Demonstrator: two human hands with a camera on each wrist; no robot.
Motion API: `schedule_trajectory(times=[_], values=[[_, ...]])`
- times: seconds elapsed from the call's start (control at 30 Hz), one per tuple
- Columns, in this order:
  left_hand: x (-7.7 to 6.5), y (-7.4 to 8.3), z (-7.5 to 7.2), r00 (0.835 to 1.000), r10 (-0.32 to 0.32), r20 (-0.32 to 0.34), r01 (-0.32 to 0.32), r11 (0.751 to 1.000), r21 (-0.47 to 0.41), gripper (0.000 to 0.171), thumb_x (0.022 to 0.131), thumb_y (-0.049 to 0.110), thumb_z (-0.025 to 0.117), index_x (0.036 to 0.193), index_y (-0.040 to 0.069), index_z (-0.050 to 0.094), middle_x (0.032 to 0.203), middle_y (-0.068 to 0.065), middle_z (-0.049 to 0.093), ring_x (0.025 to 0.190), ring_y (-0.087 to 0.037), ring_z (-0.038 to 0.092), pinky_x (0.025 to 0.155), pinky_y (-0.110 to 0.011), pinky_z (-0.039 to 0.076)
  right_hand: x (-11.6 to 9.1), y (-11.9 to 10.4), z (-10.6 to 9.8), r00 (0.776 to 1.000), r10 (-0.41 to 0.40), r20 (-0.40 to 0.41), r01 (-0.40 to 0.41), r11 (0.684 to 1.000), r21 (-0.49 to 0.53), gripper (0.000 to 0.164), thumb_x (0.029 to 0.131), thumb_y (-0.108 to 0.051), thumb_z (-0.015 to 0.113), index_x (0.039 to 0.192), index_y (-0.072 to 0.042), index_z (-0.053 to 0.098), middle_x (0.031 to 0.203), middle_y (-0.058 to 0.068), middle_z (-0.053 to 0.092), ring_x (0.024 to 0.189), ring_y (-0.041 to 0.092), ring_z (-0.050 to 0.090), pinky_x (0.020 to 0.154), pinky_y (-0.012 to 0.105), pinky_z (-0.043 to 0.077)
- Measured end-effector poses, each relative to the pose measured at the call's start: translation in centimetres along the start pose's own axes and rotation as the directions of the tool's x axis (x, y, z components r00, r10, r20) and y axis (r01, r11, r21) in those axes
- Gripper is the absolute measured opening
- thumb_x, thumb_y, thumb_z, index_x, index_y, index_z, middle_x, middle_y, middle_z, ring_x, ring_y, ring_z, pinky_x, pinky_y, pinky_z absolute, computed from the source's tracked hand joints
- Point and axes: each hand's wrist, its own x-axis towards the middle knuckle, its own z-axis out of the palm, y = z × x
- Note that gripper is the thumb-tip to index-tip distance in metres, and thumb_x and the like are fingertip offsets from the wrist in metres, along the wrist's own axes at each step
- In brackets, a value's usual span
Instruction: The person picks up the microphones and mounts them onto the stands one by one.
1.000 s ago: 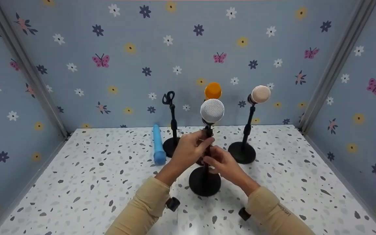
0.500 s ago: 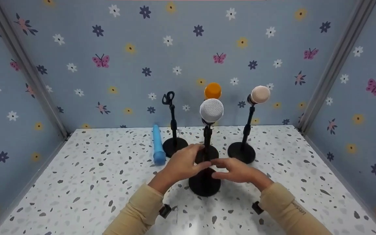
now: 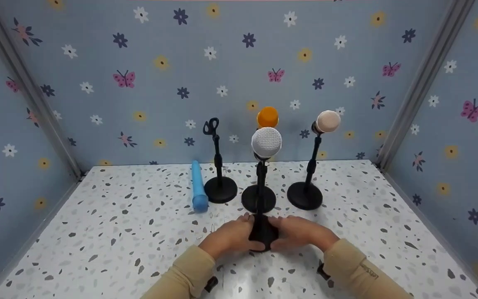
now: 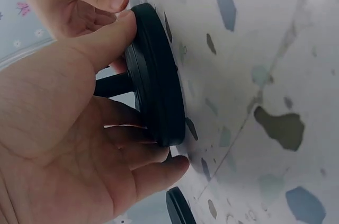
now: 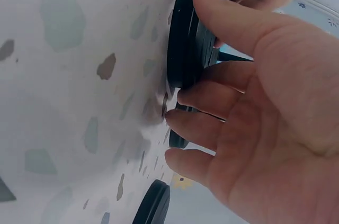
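A black microphone stand with a round base [image 3: 265, 231] stands nearest me in the head view, bearing a microphone with a white mesh head [image 3: 267, 142]. My left hand [image 3: 232, 236] grips the base's left side, thumb in front and fingers reaching behind. On the opposite side my right hand [image 3: 301, 233] holds the base likewise. The left wrist view has my left thumb on the disc's [image 4: 156, 81] upper face and fingers along its edge. In the right wrist view, my right thumb presses the base [image 5: 185, 38], fingers beside its rim.
Behind are a stand with an orange-headed microphone [image 3: 268, 117], a stand with a pale pink-headed microphone [image 3: 328, 121], and a stand with a bare clip [image 3: 219, 166]. A blue microphone [image 3: 198, 189] lies left on the speckled table [image 3: 118, 232]. Patterned walls [image 3: 160, 91] enclose it.
Both hands have come down from the stand's upper stem, let go on the way, and now grip its base. The stand has barely moved. The head view has shifted slightly.
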Motion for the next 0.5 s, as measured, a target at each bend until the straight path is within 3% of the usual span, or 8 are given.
schedule_trajectory(times=[0.1, 0.5], values=[[-0.06, 0.15, 0.11, 1.0, -0.015, -0.005, 0.015, 0.999, -0.029, 0.088, 0.088, 0.05, 0.076, 0.153, 0.002, 0.041, 0.157, -0.02, 0.038, 0.135, -0.035, 0.048, 0.111, -0.047, 0.039, 0.2, 0.0, 0.24, 1.0, 0.01, -0.021, -0.01, 1.0, -0.008, 0.052, 0.088, -0.029, 0.079, 0.133, -0.012, 0.06, 0.112, 0.005, 0.07, 0.093, 0.018, 0.064, 0.089, 0.04, 0.051], [0.03, 0.27, 0.21, 0.999, -0.04, 0.009, 0.04, 0.999, -0.014, 0.091, 0.089, 0.052, 0.074, 0.154, 0.0, 0.038, 0.158, -0.02, 0.037, 0.135, -0.035, 0.049, 0.111, -0.046, 0.04, 0.17, -0.25, 0.25, 1.0, 0.013, -0.026, -0.016, 0.993, -0.121, 0.058, 0.091, -0.034, 0.077, 0.139, -0.01, 0.057, 0.121, 0.01, 0.069, 0.099, 0.025, 0.067, 0.091, 0.042, 0.053]])
